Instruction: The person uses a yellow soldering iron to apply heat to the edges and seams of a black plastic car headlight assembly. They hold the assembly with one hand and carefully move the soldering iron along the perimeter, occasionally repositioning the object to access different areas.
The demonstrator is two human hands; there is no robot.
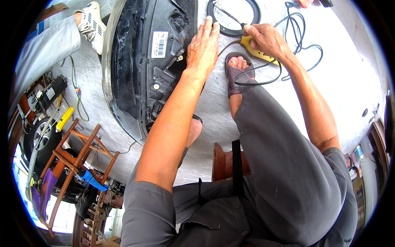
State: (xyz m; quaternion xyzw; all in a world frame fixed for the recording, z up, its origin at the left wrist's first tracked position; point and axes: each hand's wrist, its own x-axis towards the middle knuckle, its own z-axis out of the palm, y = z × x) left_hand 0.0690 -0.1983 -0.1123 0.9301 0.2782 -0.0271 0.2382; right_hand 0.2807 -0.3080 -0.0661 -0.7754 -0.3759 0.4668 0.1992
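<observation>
Two hands over grey tiled floor (337,61)

Car repair workshop: tyre (39,138), headlight housing (144,61), cables (300,24) on floor.

A white rectangular label (159,44) with black bar markings sat on the black plastic housing (140,61). It lay left of the left hand (202,47), apart from it

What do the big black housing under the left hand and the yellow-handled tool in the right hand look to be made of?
The black housing looks like moulded plastic: matt, dusty, with ribs and clips, edged by a shiny clear or chromed rim. The yellow-handled tool seems to have a glossy plastic grip and a thin metal tip; a black rubbery-looking cord leaves it.
</observation>
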